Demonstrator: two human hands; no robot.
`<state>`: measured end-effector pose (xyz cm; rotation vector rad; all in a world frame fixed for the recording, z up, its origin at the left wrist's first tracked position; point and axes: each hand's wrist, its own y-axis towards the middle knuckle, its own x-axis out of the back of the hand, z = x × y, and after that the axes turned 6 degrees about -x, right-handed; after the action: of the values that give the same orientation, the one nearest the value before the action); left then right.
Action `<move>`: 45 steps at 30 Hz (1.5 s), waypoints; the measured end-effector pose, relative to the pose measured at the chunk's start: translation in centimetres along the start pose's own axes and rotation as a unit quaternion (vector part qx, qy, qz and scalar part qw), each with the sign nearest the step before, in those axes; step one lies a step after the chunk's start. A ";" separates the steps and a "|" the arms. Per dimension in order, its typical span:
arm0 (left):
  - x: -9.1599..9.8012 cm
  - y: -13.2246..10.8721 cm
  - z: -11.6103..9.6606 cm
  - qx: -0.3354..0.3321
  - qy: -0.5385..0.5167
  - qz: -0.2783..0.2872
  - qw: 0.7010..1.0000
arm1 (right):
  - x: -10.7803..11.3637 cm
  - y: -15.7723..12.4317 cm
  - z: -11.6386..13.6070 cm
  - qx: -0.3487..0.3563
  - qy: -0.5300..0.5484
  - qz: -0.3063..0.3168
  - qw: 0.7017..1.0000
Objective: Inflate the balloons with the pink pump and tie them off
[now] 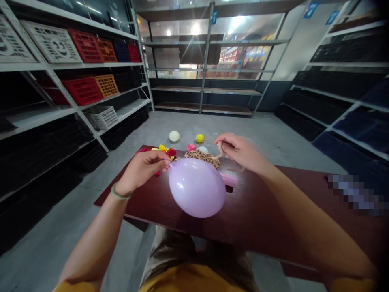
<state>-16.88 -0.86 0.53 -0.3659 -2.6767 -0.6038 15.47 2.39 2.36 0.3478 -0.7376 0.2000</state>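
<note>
An inflated lilac balloon [196,188] hangs over the near part of the table, its narrow neck toward the left. My left hand [148,166] pinches that neck between thumb and fingers. Up and to the right, my right hand [238,150] is closed on the end of a tan rope [220,150]. This rope runs down to a tangled rope heap [202,157] behind the balloon. A pink cylinder [228,179], partly hidden by the balloon, lies on the table. Left of the heap is a pile of limp red and yellow balloons [165,150], partly behind my left hand.
The dark red table [261,211] spans the front. Beyond it, white [174,136], yellow [199,138] and pink [191,148] balloons lie on or near the floor. Shelves with crates [82,91] stand left, a bare-looking rack [202,89] at the back, dark bins [331,97] right.
</note>
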 end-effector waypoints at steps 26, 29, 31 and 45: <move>-9.9 2.9 2.1 -0.087 -0.181 0.094 0.975 | -1.8 0.6 2.4 -0.030 -0.017 0.168 0.985; -10.3 3.0 2.3 -0.079 -0.213 0.072 0.971 | -1.9 0.4 2.3 -0.044 -0.008 0.162 0.986; -10.7 3.1 2.3 -0.064 -0.231 0.063 0.969 | -1.9 0.3 2.2 -0.047 -0.012 0.153 0.987; -12.2 3.5 2.6 0.115 -0.346 0.013 0.931 | -0.4 -1.3 1.8 0.034 -0.115 0.105 0.987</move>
<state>-5.60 1.30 -5.36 -0.6429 -3.3555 -0.1483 14.40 0.47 3.00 0.3614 -0.9992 0.3897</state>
